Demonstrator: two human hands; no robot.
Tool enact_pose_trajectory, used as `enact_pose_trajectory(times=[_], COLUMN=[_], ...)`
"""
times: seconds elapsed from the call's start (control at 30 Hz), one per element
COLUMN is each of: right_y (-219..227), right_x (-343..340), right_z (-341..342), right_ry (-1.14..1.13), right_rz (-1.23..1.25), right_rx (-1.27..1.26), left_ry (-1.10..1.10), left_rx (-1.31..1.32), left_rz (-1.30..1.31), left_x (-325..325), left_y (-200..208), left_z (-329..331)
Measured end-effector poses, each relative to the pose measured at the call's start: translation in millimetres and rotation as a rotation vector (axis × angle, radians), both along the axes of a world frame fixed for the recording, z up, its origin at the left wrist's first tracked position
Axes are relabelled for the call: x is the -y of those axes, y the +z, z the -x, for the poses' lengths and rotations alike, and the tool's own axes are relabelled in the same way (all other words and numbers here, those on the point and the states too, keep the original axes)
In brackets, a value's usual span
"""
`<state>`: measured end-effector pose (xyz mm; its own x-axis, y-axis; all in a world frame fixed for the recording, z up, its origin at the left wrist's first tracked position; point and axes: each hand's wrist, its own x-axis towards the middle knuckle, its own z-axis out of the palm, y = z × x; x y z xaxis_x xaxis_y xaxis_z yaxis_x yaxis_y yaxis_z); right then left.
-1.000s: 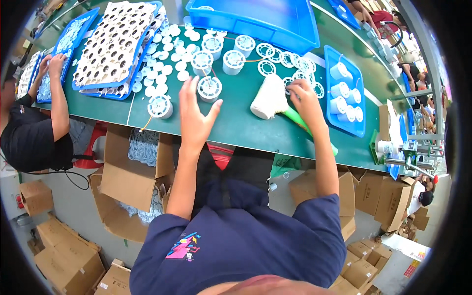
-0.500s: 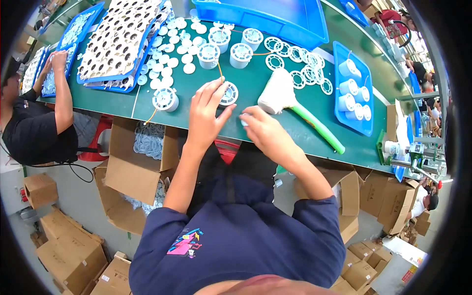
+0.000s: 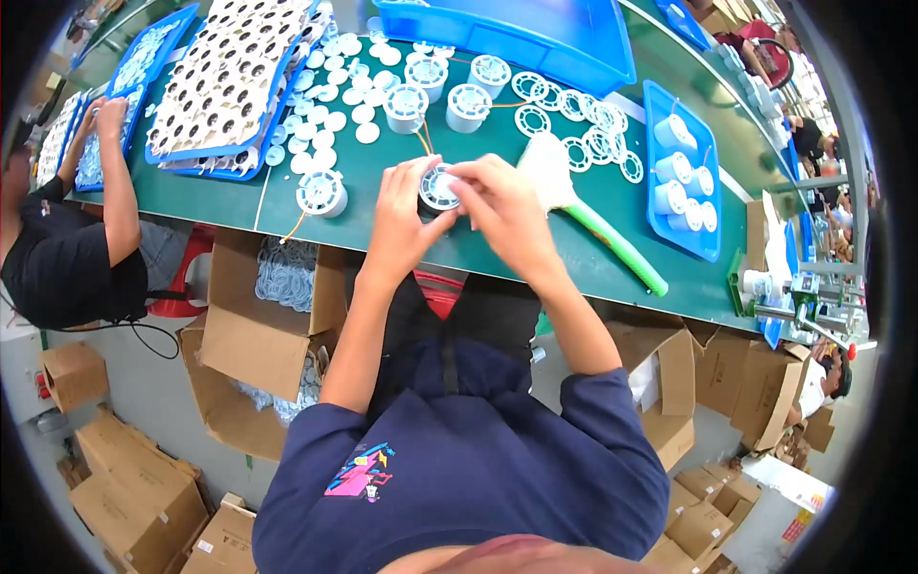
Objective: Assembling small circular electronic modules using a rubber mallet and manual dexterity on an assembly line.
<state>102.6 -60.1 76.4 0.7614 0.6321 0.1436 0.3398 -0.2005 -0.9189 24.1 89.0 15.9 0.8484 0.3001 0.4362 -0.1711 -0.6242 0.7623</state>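
At the table's near edge, my left hand (image 3: 404,206) curls round the side of a white round housing (image 3: 438,191) with a slotted ring on top. An orange wire comes up behind it. My right hand (image 3: 505,209) has its thumb and fingers bent together at the housing's top, over its right side. Whatever is between those fingertips is hidden. Just right of my right hand lies a mallet (image 3: 612,241) with a white head and a green handle. Another white housing (image 3: 321,194) with a wire stands to the left, and several more (image 3: 469,107) stand beyond my hands.
Loose white discs (image 3: 325,139) and slotted rings (image 3: 601,145) are spread at the back. Stacked trays (image 3: 229,86) stand left, a large blue bin (image 3: 516,43) behind, a blue tray of housings (image 3: 681,182) right. Open cartons (image 3: 273,335) sit below the edge. A co-worker (image 3: 81,230) works at left.
My right hand has moved left and up from the bare table beside the mallet onto the housing's top. The housing in my left hand has shifted slightly and looks tilted.
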Motion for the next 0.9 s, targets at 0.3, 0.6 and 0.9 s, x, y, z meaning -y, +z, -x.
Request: enact_pose_trajectory(times=[0.3, 0.6, 0.9], right_y=[9, -28, 16], right_x=[25, 117, 99], right_z=[-37, -117, -71], right_ry=[-0.192, -0.22, -0.293], right_rz=[0.127, 0.674, 0.397], right_rx=[0.442, 0.438, 0.631], left_ry=[0.047, 0.042, -0.07], left_rx=[-0.1, -0.091, -0.142], left_rz=[0.097, 0.077, 0.12], left_x=[0, 6, 5], left_y=[-2, 2, 10], left_z=[5, 2, 16])
